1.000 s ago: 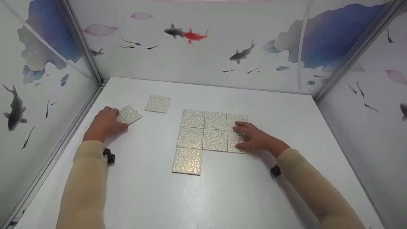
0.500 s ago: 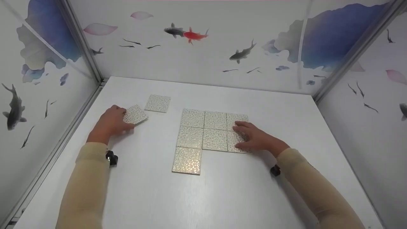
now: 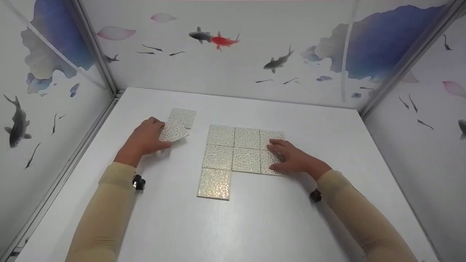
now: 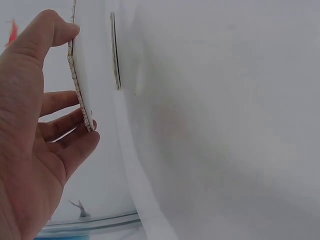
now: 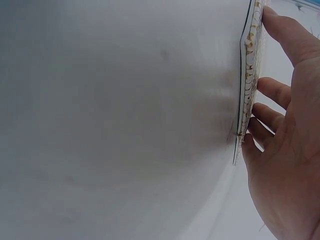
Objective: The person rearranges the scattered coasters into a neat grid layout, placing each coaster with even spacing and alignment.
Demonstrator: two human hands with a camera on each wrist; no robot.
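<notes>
My left hand (image 3: 146, 140) grips a square speckled tile (image 3: 174, 131) by its edges, thumb on the near edge. In the left wrist view, this tile (image 4: 79, 87) is seen edge-on, raised off the table. From the head it overlaps a loose tile (image 3: 184, 117) lying at the back left. Several matching tiles (image 3: 246, 148) lie edge to edge in two rows, with one shiny tile (image 3: 214, 183) below the left column. On the right column rests my right hand (image 3: 291, 156), fingers spread; in the right wrist view its fingertips (image 5: 265, 85) touch the tile tops.
A white table (image 3: 251, 218) bears all the tiles. White panels (image 3: 233, 65) printed with fish and blue leaves enclose its back and sides, with grey metal posts (image 3: 96, 47) at the corners. Each wrist carries a small black device (image 3: 138, 182).
My left hand has carried its tile to the right, so that it overlaps the loose back tile in the head view. The right hand and the laid tiles stay put.
</notes>
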